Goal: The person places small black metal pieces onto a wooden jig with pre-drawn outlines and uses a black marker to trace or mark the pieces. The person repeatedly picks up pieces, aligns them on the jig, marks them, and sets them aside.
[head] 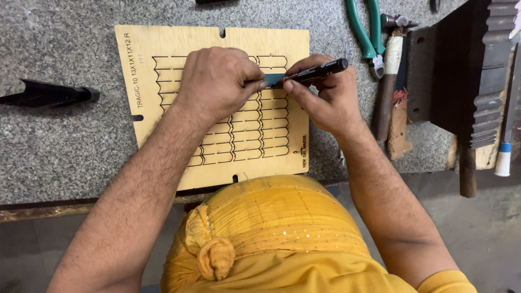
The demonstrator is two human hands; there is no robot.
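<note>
Plywood makes the board (pixel 163 49), a pale flat sheet lying on the grey stone bench (pixel 65 146), with a grid of dark cut lines in rows over its middle. Left hand (pixel 217 81) rests on the upper part of this grid, fingers curled down narrow, and it pinches a small blue-grey strip (pixel 274 79) against the board. Right hand (pixel 325 100) is closed around a black marker (pixel 317 70), held almost flat, and the tip end of the marker meets the strip just beside the left fingers (the tip itself is hidden, so I cannot tell if it touches). Both hands are close together, nearly touching, over the top right of the grid.

Right of the board lie pliers (pixel 366 32) with green handles, and just beside them a hammer (pixel 388 76) with a worn wooden shaft. Far to the left, well apart from the board, a dark pointed tool (pixel 49 94) lies on the bench.
</note>
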